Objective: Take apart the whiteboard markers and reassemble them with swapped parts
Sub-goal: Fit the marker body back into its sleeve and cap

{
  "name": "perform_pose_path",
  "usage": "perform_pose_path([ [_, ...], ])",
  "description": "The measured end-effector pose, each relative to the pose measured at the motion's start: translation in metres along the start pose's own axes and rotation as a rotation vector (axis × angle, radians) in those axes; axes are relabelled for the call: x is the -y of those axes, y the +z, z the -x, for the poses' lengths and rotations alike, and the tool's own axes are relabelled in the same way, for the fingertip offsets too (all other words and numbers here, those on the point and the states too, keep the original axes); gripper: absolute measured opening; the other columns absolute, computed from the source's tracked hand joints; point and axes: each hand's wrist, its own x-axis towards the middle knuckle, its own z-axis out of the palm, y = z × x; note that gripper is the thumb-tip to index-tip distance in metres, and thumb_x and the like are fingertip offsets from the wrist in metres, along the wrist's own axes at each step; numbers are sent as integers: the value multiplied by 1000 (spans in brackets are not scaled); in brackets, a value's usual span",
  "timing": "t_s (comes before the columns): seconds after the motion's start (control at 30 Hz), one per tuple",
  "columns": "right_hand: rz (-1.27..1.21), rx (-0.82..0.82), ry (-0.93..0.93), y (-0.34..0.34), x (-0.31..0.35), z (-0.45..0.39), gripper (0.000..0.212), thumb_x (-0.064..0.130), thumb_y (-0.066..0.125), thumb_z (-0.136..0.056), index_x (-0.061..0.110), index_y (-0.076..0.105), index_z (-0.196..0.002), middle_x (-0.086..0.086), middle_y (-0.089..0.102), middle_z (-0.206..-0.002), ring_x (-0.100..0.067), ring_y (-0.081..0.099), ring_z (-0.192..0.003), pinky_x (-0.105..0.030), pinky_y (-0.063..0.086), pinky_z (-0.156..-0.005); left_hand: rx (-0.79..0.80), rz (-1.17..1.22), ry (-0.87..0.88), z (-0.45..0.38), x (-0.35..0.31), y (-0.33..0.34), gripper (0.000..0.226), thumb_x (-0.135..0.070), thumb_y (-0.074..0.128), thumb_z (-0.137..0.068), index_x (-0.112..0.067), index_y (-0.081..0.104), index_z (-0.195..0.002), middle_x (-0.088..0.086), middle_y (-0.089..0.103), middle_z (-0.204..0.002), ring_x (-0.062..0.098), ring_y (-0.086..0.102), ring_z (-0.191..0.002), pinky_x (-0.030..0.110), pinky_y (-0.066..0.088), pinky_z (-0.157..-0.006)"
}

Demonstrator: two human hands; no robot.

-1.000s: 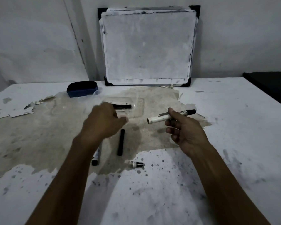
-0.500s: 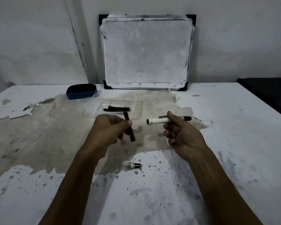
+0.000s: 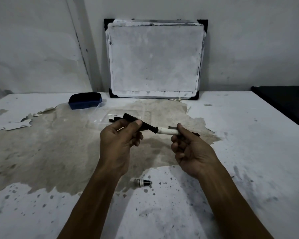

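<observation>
My left hand (image 3: 121, 140) pinches a black ink stick (image 3: 145, 125) between thumb and fingers, its right end meeting the open end of a white marker barrel (image 3: 167, 131). My right hand (image 3: 190, 149) grips that barrel from below, thumb on top; the barrel's dark far end pokes out behind the hand. Both are held above the table. A small nib piece (image 3: 144, 182), white and black, lies on the table below my hands. More dark marker parts (image 3: 115, 120) rest in a clear tray behind my left hand, partly hidden.
A blue eraser (image 3: 84, 100) sits at the back left. A worn whiteboard (image 3: 155, 59) leans on the wall. The table (image 3: 248, 135) has a white top, peeled and stained in the middle. A dark surface (image 3: 283, 99) adjoins the right edge.
My left hand picked the black stick up off the table, carried it right and brought its end to the white barrel's open end. The right hand stayed put.
</observation>
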Motion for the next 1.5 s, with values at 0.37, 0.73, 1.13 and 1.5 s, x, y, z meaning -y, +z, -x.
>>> perform_pose_path([
  [0.37,-66,11,39,6,-6,4,20,31,73,-81,13,75,-89,-2,68,-63,-8,59,-42,-14,29,-30,-10,-210,192,15,10,17,10,-9,74,-78,-8,72,-87,4,71,-73,12,60,-62,26,47,-53],
  [0.73,-153,-1,54,5,-6,4,21,30,70,-84,13,77,-93,0,67,-59,-7,59,-41,-12,29,-30,-97,-391,379,24,9,21,47,-19,79,-75,-15,52,-114,2,68,-103,18,68,-77,27,58,-61],
  [1.13,-114,-43,16,6,-8,5,20,31,71,-83,12,72,-87,0,67,-56,-8,59,-41,-13,30,-30,129,-601,388,26,23,22,34,-31,75,-78,-31,63,-109,-10,59,-111,9,62,-82,24,53,-55],
  [1.5,-16,-67,-44,2,-3,8,19,32,72,-83,13,73,-86,-1,68,-59,-10,60,-42,-14,31,-33,610,-1360,76,29,-19,-25,45,-50,75,-70,-29,64,-109,-18,60,-94,0,57,-79,12,42,-62],
])
